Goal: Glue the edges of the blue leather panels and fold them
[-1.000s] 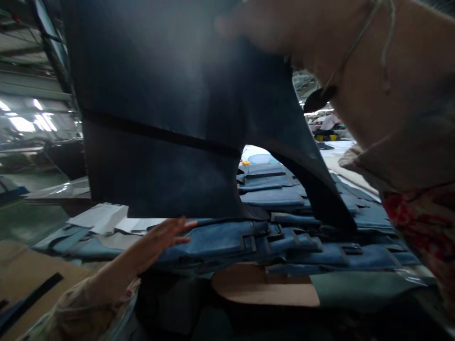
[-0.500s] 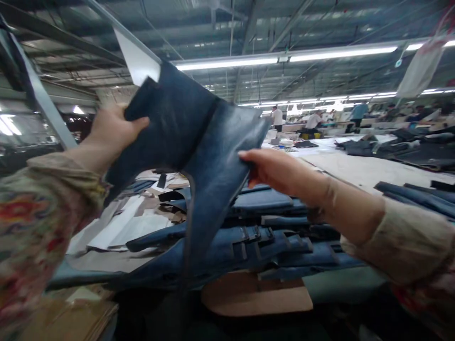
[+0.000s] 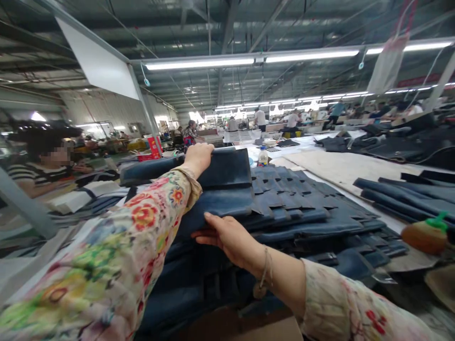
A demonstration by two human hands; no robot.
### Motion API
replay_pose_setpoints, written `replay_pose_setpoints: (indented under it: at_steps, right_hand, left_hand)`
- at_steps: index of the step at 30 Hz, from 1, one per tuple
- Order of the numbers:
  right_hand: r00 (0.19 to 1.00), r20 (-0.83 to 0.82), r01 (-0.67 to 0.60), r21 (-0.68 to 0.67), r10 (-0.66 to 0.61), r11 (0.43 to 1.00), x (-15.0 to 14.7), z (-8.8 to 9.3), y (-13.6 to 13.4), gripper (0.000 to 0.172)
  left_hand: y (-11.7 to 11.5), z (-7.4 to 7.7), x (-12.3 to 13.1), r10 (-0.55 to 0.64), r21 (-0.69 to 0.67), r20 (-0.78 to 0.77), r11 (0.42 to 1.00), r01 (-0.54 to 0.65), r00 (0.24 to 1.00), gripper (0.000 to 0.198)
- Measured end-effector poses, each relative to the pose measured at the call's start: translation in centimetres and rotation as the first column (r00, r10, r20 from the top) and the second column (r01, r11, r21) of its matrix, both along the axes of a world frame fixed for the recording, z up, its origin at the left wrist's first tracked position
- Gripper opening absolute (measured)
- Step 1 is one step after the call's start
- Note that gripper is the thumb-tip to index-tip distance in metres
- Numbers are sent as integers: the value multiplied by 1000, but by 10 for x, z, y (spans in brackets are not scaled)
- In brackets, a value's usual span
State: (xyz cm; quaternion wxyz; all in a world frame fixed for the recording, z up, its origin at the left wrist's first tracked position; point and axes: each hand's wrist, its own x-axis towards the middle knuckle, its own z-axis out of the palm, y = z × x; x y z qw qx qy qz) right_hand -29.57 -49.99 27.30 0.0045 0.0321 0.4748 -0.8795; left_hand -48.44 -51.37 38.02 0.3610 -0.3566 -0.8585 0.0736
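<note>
A dark blue denim garment panel [image 3: 227,201] with a seam across it is spread between my two hands, low over the stacks. My left hand [image 3: 199,158] is closed on its far edge, with most of the fingers hidden behind the cloth. At the near edge my right hand [image 3: 232,239] pinches the panel, thumb on top and fingers beneath. Overlapping rows of denim pieces [image 3: 295,194] lie just to the right of the panel. Below my hands are more denim pieces, dark and partly hidden by my arms.
A bottle [image 3: 263,156] stands behind the stacks. To the right lie folded denim pieces [image 3: 401,194] and an orange-brown container with a green top [image 3: 426,234]. A person [image 3: 39,161] in a striped top is at the left. Dark cloth [image 3: 391,142] is heaped at the back right.
The denim panel has come down from its raised position, and both hands have lowered with it. My left hand has moved right and forward; the view has turned left.
</note>
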Motion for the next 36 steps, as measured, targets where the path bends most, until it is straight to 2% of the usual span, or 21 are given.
replay_pose_setpoints:
  at_steps: [5,9,12,14,17,20,24,26,28,30,32,33,35,36]
  right_hand:
    - [998,60,23,-50,-20,998,-20,-9,16,24]
    - [987,138,-61,-133,80,989,-29,-24,21,30]
    - [980,158,-94,-159,119,983,-34,-36,22,33]
    - [977,160,-119,-155,143,981,-37,-41,23,34]
    - [967,175,-166,-112,184,980,-36,-43,26,38]
    - [962,176,-197,-81,209,977,-34,-41,29,43]
    - [959,173,-207,-110,223,972,-34,-40,33,52]
    - [959,183,-198,-120,218,973,-34,-39,34,55]
    - [959,201,-181,-109,200,977,-30,-38,34,53]
    - [959,200,-193,-60,201,979,-20,-33,35,47]
    - [957,168,-251,68,237,966,-6,-25,38,36]
    - [955,146,-280,169,257,945,1,-20,42,31]
    - [959,98,-281,424,265,861,13,-9,55,25]
    - [971,49,-218,572,232,791,16,-4,64,24]
  left_hand:
    - [34,-28,-26,-6,-6,45,1000,6,999,23]
    - [52,-67,-40,-9,-26,116,1000,12,993,24]
    - [62,-99,-42,-21,-45,185,999,30,982,26]
    - [65,-114,-42,-15,-50,242,998,28,970,29]
    - [66,-125,-42,18,-58,340,998,2,940,39]
    - [60,-121,-41,20,-73,422,997,12,906,54]
    - [42,-107,-26,-46,-86,503,991,103,863,64]
    - [25,-100,-10,-79,-107,557,981,165,827,55]
    - [0,-98,10,-109,-112,652,965,237,750,44]
    - [-33,-101,29,-155,-52,763,953,298,628,43]
    - [-68,-109,43,-216,47,820,949,313,530,48]
    - [-83,-114,47,-241,88,821,949,301,518,52]
    - [-107,-125,52,-254,118,778,958,262,575,55]
    - [-114,-129,53,-250,116,746,961,249,618,53]
